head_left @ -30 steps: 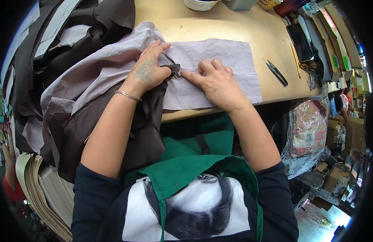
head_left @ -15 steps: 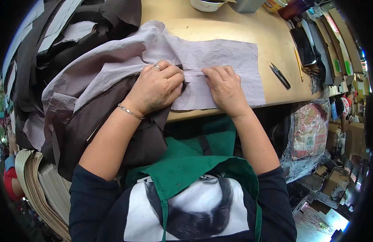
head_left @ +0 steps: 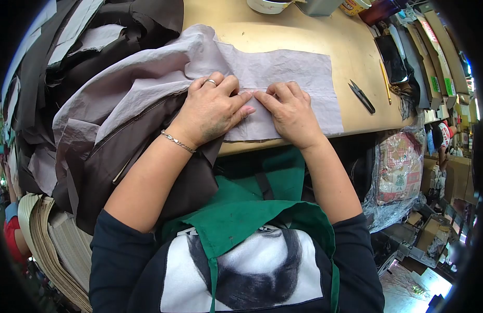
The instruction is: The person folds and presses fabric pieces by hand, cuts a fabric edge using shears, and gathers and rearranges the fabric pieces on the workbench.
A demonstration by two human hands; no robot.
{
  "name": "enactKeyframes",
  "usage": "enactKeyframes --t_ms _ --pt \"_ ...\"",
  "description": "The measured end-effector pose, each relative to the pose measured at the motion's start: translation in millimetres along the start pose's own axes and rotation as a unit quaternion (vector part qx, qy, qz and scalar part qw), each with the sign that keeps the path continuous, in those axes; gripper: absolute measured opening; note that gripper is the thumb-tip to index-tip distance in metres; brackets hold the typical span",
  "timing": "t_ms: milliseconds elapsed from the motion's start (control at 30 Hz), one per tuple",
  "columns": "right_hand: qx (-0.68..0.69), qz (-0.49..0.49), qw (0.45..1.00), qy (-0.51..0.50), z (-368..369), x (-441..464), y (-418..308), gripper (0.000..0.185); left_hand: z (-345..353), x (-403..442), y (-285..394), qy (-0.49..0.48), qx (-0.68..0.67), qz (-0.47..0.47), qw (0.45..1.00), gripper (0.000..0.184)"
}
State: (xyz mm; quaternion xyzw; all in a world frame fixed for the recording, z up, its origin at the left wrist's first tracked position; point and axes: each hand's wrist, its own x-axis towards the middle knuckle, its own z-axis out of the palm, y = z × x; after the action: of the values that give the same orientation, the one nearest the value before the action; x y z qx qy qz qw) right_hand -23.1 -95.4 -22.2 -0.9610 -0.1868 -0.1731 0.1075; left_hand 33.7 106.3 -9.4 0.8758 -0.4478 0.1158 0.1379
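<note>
A pale mauve-grey fabric (head_left: 299,68) lies on the table with a seam running across it. My left hand (head_left: 207,112), wearing a ring and bracelet, has curled fingers on the cloth, its index fingertip at the seam. Close beside it, my right hand (head_left: 293,115) also has bent fingers, with its tip nearly meeting the left one; both hands grip the fabric along the seam. Dark brown cloth (head_left: 142,135) of the same piece bunches under and left of my left forearm. How much cloth is between the fingers is hidden.
Small black thread snips (head_left: 362,97) and a yellow pencil (head_left: 385,82) lie on the wooden table (head_left: 304,36) to the right. A pile of dark and pale cloth (head_left: 121,21) fills the left. Bowls and a dark phone-like slab (head_left: 392,59) stand near the edges.
My left hand has shifted slightly right and up, its index finger now stretched toward the right hand. My right hand's fingertips have moved left to meet it at the seam.
</note>
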Motion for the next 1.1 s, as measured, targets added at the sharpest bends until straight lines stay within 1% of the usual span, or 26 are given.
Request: enactKeyframes --t_ms 133,267,333,467,533,567,633,667,767,867,967,1067,1100 --pt "0.01 -0.004 0.999 0.038 6 -2 3 0.026 -3 1 -3 -0.001 0.007 0.021 1.0 0.028" --pt "0.015 -0.001 0.997 0.078 9 -7 6 0.02 -3 -5 -4 -0.01 -0.003 0.002 1.0 0.026" --pt "0.009 0.001 0.996 0.085 9 -9 5 0.02 -4 -6 -2 -0.001 0.0 -0.002 1.0 0.026" --pt "0.008 0.004 0.997 0.078 8 -11 4 0.021 -2 -7 1 0.016 0.014 0.023 1.0 0.024" --pt "0.018 -0.045 0.994 0.095 8 -8 4 0.022 -1 -7 5 0.032 0.025 0.051 0.998 0.024" --pt "0.022 -0.07 0.992 0.103 8 -6 4 0.022 -1 -6 6 0.016 0.035 0.061 0.997 0.024" --pt "0.022 -0.075 0.993 0.087 6 -5 4 0.022 0 -5 8 -0.016 0.054 0.082 0.995 0.025" --pt "0.022 -0.077 0.994 0.078 5 -6 3 0.022 1 -6 5 -0.028 0.051 0.065 0.996 0.027" --pt "0.005 -0.045 0.995 0.086 0 -15 6 0.022 -1 -11 2 -0.034 0.052 0.036 0.997 0.029" --pt "-0.028 0.028 0.996 0.08 -5 -31 17 0.022 -1 -15 6 -0.024 0.07 0.021 0.997 0.031" --pt "-0.06 0.046 0.994 0.076 -11 -32 14 0.023 -4 -12 12 -0.025 0.064 0.007 0.998 0.029" --pt "0.045 0.074 0.989 0.116 -10 -12 15 0.02 -11 1 4 -0.058 0.033 0.031 0.997 0.025" --pt "0.069 0.084 0.987 0.117 -10 -7 21 0.018 -9 7 0 -0.046 0.026 0.031 0.998 0.024"
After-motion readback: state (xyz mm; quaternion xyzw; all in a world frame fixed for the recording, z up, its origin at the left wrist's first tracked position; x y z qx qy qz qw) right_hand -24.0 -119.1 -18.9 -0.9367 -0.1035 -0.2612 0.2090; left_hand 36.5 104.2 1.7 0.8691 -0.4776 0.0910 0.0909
